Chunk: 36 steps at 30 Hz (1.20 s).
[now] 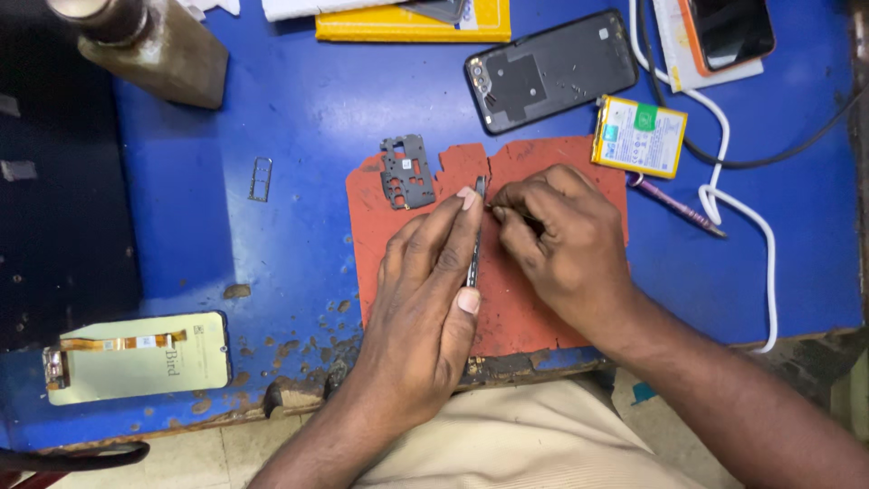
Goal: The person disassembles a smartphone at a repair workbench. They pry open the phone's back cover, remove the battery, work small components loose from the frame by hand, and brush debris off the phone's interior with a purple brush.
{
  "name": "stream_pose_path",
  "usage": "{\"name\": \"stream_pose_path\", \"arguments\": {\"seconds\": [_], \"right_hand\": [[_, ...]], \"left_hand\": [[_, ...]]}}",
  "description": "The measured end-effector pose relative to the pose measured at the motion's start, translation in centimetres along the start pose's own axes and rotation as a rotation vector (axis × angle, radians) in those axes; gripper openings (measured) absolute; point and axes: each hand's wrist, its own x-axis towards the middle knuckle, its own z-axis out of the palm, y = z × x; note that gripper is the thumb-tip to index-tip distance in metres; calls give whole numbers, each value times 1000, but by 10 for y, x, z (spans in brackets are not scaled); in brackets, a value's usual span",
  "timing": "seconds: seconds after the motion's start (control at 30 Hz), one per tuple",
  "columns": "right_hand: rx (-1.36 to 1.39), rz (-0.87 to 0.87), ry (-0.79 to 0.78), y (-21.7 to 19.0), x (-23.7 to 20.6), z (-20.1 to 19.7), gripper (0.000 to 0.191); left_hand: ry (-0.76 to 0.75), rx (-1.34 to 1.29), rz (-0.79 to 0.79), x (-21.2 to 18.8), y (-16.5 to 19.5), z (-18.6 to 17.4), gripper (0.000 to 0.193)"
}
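Left hand [425,299] lies flat-angled over the red mat [380,226], thumb and forefinger pinching a thin dark strip [474,244] on edge. Right hand [557,244] curls beside it, fingertips pressed on a fine tool [493,206] at the strip's top.

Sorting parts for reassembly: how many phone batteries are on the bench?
1: the battery lies on the blue table, right of the red mat. Others may be hidden.

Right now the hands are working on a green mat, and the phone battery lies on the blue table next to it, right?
Not quite. The head view shows the mat is red, not green. Both the left hand and right hand work over it, and the battery lies on the blue table beside it.
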Motion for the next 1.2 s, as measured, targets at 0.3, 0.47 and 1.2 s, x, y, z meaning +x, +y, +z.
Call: {"name": "stream_pose_path", "arguments": {"seconds": [0.3,0.47,1.2], "right_hand": [[-15,-22,4,-2,-4,-2,12],[-35,-23,15,-1,-3,1,14],[-55,-121,-35,-4,-8,-2,13]], "left_hand": [[3,-1,0,0,0,0,61],[11,-13,-6,-2,1,0,60],[13,-20,6,-1,2,-2,60]]}}
